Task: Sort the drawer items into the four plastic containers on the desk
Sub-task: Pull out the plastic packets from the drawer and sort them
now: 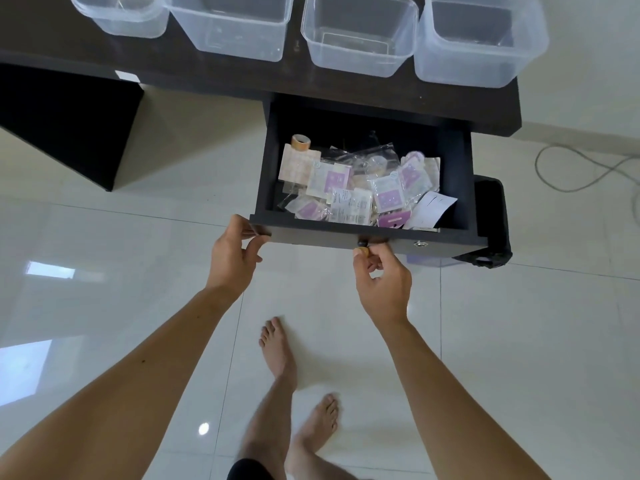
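Note:
The black drawer [273,168] stands pulled out from the dark desk [221,74]. Inside lies a heap of small clear packets with purple and white labels [360,188], a roll of tan tape [300,142] at the back left and a white paper slip [433,207] at the right. My left hand [232,258] grips the drawer's front left corner. My right hand [381,278] pinches the small knob [362,247] on the drawer front. Several clear plastic containers stand in a row on the desk: [121,15], [232,26], [356,36], [481,39].
A black bin or bag [491,220] sits on the floor right of the drawer. A grey cable [581,168] loops on the white tiles at the far right. The desk's dark side panel [69,123] stands at the left. My bare feet [277,351] are below the drawer.

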`<state>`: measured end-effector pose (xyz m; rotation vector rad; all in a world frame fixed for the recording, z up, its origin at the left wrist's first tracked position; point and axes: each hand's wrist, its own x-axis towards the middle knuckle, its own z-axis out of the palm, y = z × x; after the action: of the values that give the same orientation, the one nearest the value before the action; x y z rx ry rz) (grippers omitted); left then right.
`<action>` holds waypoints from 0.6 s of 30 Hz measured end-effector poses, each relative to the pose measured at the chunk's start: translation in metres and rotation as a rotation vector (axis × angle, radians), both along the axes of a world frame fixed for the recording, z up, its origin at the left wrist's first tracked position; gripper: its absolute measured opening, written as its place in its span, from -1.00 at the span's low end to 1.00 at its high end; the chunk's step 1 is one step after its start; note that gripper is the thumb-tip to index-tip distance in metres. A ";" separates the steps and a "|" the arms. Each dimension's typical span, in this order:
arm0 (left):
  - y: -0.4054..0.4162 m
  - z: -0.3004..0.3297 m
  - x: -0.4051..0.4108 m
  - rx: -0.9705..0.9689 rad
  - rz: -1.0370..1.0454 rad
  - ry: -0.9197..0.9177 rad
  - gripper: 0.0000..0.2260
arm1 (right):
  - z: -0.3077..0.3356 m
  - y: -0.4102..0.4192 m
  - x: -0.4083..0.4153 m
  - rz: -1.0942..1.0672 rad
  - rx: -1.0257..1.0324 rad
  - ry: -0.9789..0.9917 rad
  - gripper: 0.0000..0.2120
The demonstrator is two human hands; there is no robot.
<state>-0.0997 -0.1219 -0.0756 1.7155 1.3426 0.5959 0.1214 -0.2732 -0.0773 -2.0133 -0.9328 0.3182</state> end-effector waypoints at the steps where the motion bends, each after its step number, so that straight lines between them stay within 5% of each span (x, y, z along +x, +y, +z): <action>1: -0.001 0.000 0.000 -0.003 0.005 -0.002 -0.89 | 0.000 -0.001 0.000 0.002 -0.001 0.002 -0.81; 18: -0.007 -0.006 -0.003 0.012 0.002 0.003 -0.90 | 0.005 -0.010 0.005 0.083 -0.072 0.004 -0.79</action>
<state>-0.1024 -0.1291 -0.0813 1.7255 1.3455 0.6044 0.1267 -0.2836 -0.0721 -2.0416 -1.0168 0.4063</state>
